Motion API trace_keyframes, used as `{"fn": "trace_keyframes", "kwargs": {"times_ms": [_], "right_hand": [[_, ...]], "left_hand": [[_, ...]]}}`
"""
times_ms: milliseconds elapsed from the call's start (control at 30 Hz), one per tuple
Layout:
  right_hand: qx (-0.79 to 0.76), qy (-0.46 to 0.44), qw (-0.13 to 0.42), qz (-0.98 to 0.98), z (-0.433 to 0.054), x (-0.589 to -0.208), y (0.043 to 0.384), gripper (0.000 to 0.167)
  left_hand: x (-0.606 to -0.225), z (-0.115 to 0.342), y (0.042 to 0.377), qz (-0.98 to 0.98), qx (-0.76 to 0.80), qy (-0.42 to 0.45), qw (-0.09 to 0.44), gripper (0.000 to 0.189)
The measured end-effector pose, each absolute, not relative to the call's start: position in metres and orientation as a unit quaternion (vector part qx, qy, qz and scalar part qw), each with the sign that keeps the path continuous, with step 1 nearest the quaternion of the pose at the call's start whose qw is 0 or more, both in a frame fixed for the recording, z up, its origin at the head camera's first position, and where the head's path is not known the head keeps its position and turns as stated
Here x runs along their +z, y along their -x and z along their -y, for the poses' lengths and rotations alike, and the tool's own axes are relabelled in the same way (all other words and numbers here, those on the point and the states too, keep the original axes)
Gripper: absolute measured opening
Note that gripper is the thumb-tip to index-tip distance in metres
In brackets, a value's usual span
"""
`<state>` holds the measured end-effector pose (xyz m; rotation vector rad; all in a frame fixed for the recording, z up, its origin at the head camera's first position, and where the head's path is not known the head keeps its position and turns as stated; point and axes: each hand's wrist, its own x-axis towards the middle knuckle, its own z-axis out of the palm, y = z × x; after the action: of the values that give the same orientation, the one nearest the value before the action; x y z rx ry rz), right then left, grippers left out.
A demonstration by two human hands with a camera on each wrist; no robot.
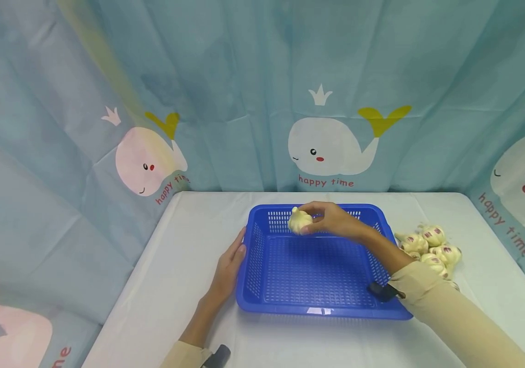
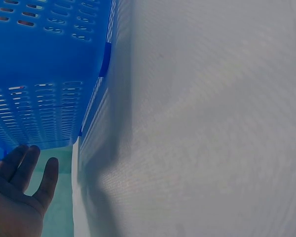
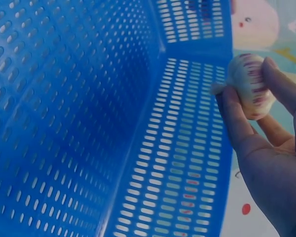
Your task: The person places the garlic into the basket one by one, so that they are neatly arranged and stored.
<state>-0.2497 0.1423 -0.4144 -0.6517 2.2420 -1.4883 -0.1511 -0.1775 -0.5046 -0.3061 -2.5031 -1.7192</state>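
Observation:
A blue plastic basket with slotted walls stands on the table. Over its far left part my right hand holds a garlic bulb between thumb and fingers. In the right wrist view that garlic bulb shows purple streaks, with my right hand around it. My left hand rests against the basket's left side, its fingers fairly straight. From the left wrist view, the left hand's fingers reach the blue wall of the basket.
Several garlic bulbs lie in a pile to the right of the basket, partly hidden by the right forearm. A white cloth covers the table. Behind it hangs a blue curtain with whale prints.

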Motion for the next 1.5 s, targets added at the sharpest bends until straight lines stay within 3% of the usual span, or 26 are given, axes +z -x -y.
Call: {"fn": "trace_keyframes", "kwargs": {"times_ms": [200, 1500], "right_hand": [[-0.525, 0.218, 0.218, -0.794, -0.134, -0.419, 0.249, 0.060], [-0.533, 0.181, 0.266, -0.782, -0.104, -0.444, 0.258, 0.062]], "left_hand": [[-0.504, 0.177, 0.150, 0.822, -0.559, 0.099, 0.044, 0.057], [-0.504, 0.174, 0.150, 0.822, -0.559, 0.093, 0.056, 0.057]]}}
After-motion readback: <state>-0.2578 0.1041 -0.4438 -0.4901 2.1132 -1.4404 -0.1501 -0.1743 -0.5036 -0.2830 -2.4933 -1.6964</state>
